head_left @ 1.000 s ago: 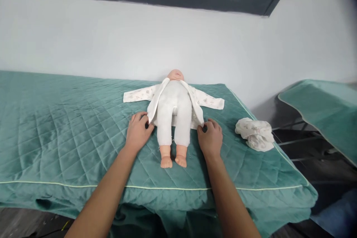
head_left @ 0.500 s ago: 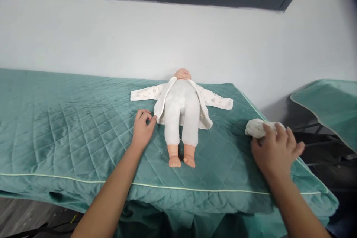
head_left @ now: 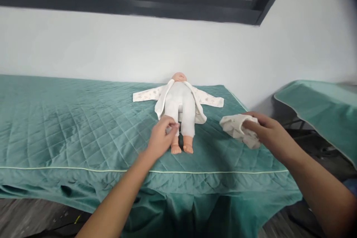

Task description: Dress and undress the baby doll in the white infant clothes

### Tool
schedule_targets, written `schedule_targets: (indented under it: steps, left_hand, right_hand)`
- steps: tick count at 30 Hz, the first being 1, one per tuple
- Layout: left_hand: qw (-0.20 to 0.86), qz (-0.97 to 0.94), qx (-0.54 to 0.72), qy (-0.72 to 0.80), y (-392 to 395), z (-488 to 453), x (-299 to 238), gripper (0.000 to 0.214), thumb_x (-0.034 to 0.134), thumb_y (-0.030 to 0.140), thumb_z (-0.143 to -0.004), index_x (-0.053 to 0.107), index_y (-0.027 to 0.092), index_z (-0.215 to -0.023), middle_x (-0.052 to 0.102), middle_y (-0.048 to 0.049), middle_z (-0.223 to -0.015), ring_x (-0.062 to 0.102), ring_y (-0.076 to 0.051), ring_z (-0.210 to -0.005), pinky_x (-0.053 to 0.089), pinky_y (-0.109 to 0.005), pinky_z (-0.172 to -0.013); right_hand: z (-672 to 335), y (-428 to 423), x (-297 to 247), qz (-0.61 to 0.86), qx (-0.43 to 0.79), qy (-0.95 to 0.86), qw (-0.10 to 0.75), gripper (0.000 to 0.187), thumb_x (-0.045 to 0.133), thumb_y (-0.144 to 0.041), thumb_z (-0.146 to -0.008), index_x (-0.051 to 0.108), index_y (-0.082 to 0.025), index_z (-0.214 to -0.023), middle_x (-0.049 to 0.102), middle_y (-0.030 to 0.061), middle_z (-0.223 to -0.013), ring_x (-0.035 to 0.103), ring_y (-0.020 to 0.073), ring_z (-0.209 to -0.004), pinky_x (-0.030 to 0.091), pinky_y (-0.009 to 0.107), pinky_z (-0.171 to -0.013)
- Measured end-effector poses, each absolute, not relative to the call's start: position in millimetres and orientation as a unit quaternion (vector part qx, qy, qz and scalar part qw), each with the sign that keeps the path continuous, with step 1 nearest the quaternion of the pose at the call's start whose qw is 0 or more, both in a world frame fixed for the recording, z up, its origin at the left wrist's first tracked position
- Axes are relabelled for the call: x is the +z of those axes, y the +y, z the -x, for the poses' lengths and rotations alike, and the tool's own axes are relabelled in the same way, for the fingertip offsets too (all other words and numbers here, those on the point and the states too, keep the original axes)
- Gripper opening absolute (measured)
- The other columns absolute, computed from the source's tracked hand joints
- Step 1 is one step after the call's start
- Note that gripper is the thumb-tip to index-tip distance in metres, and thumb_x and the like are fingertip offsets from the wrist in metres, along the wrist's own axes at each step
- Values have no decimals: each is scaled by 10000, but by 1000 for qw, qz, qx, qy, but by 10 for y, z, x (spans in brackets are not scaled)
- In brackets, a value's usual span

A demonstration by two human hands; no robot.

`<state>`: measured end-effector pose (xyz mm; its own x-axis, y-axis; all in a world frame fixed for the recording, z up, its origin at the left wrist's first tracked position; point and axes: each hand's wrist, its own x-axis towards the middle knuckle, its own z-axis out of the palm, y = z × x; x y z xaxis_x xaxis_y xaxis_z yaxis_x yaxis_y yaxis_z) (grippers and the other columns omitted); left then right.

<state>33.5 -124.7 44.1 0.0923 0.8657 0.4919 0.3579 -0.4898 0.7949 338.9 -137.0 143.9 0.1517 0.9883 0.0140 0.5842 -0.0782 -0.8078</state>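
A baby doll [head_left: 187, 115] lies on its back with its feet towards me. Its white body shows between the open fronts of a printed baby jacket [head_left: 209, 99], whose sleeves spread out to both sides. My left hand [head_left: 162, 137] hovers before the doll's leg on the left, fingers curled in and thumb close to them, with nothing visible in the grasp. At the right, my right hand [head_left: 269, 132] grips a crumpled white printed baby garment [head_left: 237, 125] and holds it above the bed cover. The garment's exact kind is hidden by its folds.
A green quilted cover [head_left: 69, 130] with pale piping drapes over the bed's front edge. Behind rises a white wall [head_left: 111, 44] beneath a dark-framed barred window [head_left: 173, 5]. Another green-covered surface [head_left: 320, 100] stands to the right across a gap.
My right hand has closed on the crumpled garment, lifted it and brought it leftward. My left hand has moved from beside the jacket hem to the doll's leg. The view has tilted up.
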Motion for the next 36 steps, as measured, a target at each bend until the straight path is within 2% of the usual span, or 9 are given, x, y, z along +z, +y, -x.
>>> schedule_targets:
  steps: [2,4,8,15,18,21,24,30,36]
  left_hand:
    - [304,-742,463,378,-1451,-439,648,186,548,345,-966,589,219,-1096,648,-59,-1106,611,-183,-1023,481,-346,-925]
    - [318,-766,446,336,-1632,-487,857,411,613,397,-935,509,265,-1310,590,-82,-1300,587,-214,-1152,479,-383,-992]
    - [254,-785,461,328,-1880,-415,1189,718,689,455,-876,338,377,-1498,426,-96,-1465,524,-269,-1263,497,-429,-1016]
    - [22,-789,497,360,-2038,-120,1514,523,635,341,-924,469,341,-1420,436,-99,-1380,472,-269,-1305,451,-449,-1075]
    - [-84,-790,497,349,-2095,-26,1659,372,646,292,-914,569,299,-1278,469,-105,-1385,480,-270,-1293,443,-467,-1061]
    - [-112,-782,509,342,-2162,33,1815,168,655,279,-906,617,256,-1068,561,-91,-1319,526,-256,-1229,442,-463,-1034]
    - [-34,-748,569,341,-2225,45,1958,64,637,277,-920,611,221,-936,647,-67,-1159,582,-223,-1120,459,-406,-983]
    - [258,-661,630,315,-2348,-2,2172,211,689,411,-880,621,212,-897,650,-13,-861,598,-155,-788,474,-271,-705]
    - [335,-630,630,307,-2443,69,2373,353,746,468,-823,554,190,-717,531,21,-653,486,-105,-595,388,-232,-543]
  right_hand:
    - [-3124,-1500,1624,624,371,-580,370,306,686,-503,-814,692,-264,-1005,664,14,-779,576,183,-634,410,293,-534]
    - [-2876,-1614,1757,565,452,-580,373,295,711,-490,-819,695,-276,-1021,670,-1,-801,596,173,-657,442,279,-562]
    - [-2444,-1758,1948,453,545,-596,377,278,710,-424,-849,708,-276,-1085,704,21,-961,654,198,-848,498,275,-674]
    - [-2114,-1775,2192,328,612,-599,400,367,701,-273,-851,676,-288,-1217,687,22,-1145,655,159,-895,540,251,-711]
    - [-2054,-1806,2281,291,609,-616,406,393,670,-254,-860,672,-302,-1250,613,29,-1344,663,174,-950,577,291,-738]
    - [-2030,-1863,2349,287,588,-643,398,288,654,-278,-883,716,-270,-1165,657,47,-1273,670,170,-941,577,297,-771]
    - [-2048,-1944,2396,303,539,-685,386,231,635,-388,-921,725,-246,-1079,712,56,-1085,675,179,-939,554,306,-798]
    - [-2047,-2135,2517,289,410,-789,353,272,736,-405,-830,663,-227,-1023,656,15,-938,603,169,-863,490,302,-743]
    - [-2050,-2292,2785,351,224,-843,342,117,657,-294,-824,635,-195,-767,582,3,-846,510,154,-785,415,307,-737]
